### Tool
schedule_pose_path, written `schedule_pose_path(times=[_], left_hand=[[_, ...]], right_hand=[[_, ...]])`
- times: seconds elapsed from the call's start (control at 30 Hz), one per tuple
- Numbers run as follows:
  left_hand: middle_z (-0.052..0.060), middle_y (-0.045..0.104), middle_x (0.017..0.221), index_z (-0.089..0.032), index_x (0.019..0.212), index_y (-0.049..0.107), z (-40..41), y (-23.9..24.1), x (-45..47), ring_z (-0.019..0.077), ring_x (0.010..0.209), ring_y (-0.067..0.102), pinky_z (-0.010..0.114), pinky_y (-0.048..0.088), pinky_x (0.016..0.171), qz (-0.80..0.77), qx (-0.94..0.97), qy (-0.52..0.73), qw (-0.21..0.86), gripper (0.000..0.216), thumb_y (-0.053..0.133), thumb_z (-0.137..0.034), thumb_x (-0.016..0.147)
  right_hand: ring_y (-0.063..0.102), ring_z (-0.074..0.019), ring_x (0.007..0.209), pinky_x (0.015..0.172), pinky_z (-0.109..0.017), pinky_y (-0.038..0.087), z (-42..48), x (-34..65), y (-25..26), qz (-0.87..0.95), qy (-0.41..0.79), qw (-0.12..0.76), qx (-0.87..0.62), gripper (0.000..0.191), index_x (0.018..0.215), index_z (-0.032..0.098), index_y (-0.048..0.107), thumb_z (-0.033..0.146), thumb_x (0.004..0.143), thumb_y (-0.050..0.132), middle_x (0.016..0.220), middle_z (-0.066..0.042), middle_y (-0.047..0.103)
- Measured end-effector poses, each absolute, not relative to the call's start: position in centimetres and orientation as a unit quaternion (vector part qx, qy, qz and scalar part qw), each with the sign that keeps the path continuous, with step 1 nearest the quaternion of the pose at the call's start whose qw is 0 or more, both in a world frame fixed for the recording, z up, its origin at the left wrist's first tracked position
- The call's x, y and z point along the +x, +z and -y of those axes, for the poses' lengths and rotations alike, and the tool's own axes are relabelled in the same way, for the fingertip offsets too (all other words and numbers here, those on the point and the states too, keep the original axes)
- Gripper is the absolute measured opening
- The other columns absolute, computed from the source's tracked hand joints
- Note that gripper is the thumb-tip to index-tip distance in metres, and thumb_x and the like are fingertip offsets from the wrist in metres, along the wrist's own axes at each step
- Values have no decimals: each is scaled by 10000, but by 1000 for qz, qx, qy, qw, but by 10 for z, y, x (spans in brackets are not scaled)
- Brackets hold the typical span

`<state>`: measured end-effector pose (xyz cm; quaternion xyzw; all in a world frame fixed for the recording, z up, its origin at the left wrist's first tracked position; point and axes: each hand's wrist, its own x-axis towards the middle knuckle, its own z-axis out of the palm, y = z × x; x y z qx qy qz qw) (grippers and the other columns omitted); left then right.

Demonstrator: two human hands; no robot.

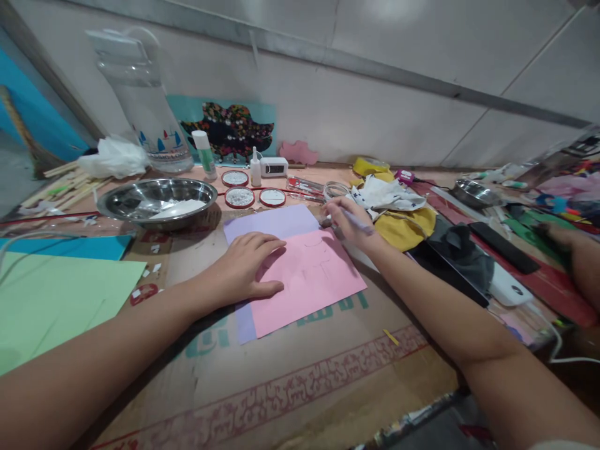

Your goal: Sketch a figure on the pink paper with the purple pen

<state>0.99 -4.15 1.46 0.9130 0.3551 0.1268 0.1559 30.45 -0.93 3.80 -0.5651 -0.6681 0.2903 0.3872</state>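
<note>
My left hand (253, 265) lies on a pink sheet of paper (307, 294), fingers and thumb apart. Thin dark drawn lines run across this sheet. Beneath it, a lilac sheet (272, 222) shows along the top and left side. At the pink sheet's upper right corner, my right hand (349, 225) is closed round a slim, pale pen (360, 222), which is partly hidden by the fingers and somewhat blurred. Where its tip touches cannot be made out.
Behind the paper are a steel bowl (159, 200), a glue stick (204, 155), small round dishes (240, 197) and a water jug (145, 106). Green paper (60, 300) lies left. Cloths (403, 212) and a black phone (504, 247) lie right, near another person's hand (569, 250).
</note>
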Motion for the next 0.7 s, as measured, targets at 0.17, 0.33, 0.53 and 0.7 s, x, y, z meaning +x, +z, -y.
schedule_pose_path(times=[0.17, 0.33, 0.53, 0.7], left_hand=[[191, 559, 1528, -155, 1453, 563, 43, 14, 10, 389, 1407, 494, 535, 399, 1168, -369, 910, 128, 137, 760, 709, -579, 839], [187, 587, 1503, -139, 1445, 564, 44, 13, 11, 390, 1370, 522, 557, 403, 1150, -395, 900, 149, 109, 686, 610, -569, 913], [176, 630, 1408, -175, 1435, 596, 39, 8, 12, 380, 1305, 562, 548, 442, 1113, -393, 893, 174, 135, 668, 651, -545, 881], [152, 662, 1351, -205, 1436, 588, 34, 1, 11, 304, 1244, 633, 471, 508, 1067, -375, 874, 248, 187, 511, 507, -423, 981]], right_hand=[[698, -251, 932, 855, -469, 597, 32, 274, 34, 543, 664, 322, -401, 606, 1182, 200, 634, 684, 1032, 302, 1071, -137, 735], [657, -161, 780, 757, -312, 584, 30, 270, 17, 546, 541, 511, -384, 403, 1080, 227, 654, 592, 1011, 497, 849, -14, 668], [468, -136, 426, 432, -233, 409, 25, 274, 13, 512, 515, 517, -453, 347, 944, 262, 548, 607, 932, 518, 501, 93, 428], [507, -112, 442, 414, -217, 360, 27, 271, 15, 531, 500, 524, -441, 383, 944, 249, 567, 632, 925, 555, 581, 69, 540]])
